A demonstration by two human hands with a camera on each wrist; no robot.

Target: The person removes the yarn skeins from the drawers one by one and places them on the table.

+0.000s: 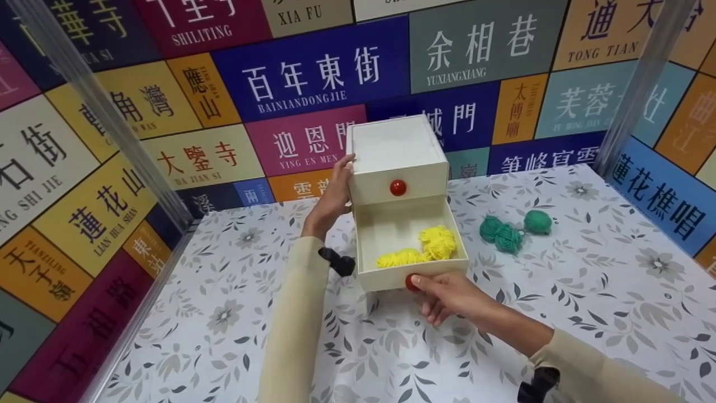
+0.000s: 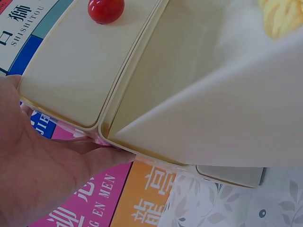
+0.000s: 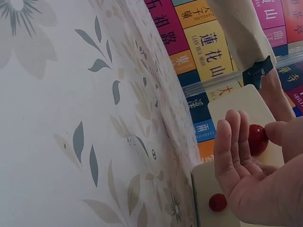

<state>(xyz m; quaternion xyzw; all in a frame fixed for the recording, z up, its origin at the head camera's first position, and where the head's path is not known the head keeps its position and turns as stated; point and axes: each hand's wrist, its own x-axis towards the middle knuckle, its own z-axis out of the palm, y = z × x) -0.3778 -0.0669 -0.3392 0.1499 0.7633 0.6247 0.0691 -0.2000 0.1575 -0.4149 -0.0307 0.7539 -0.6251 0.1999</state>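
Observation:
A white drawer box [image 1: 397, 143] stands on the table, its top drawer closed and the drawer below it pulled out. Two yellow yarn balls [image 1: 437, 242] lie inside the open drawer [image 1: 386, 221]. My right hand [image 1: 456, 294] pinches that drawer's red knob [image 3: 258, 140] between thumb and forefinger, the other fingers extended. Against the box's left side rests my left hand [image 2: 52, 165], thumb stretched along the wall and fingers partly hidden behind the edge. Another red knob [image 2: 106, 9] sits on the top drawer's front. Beyond my right hand a smaller red knob [image 3: 218, 202] shows on a pale panel.
Green yarn balls [image 1: 506, 236] lie on the table to the right of the box. A floral cloth [image 1: 224, 313] covers the table. Behind stands a wall of coloured sign panels [image 1: 313, 73], with clear upright posts [image 1: 114, 126] at the corners.

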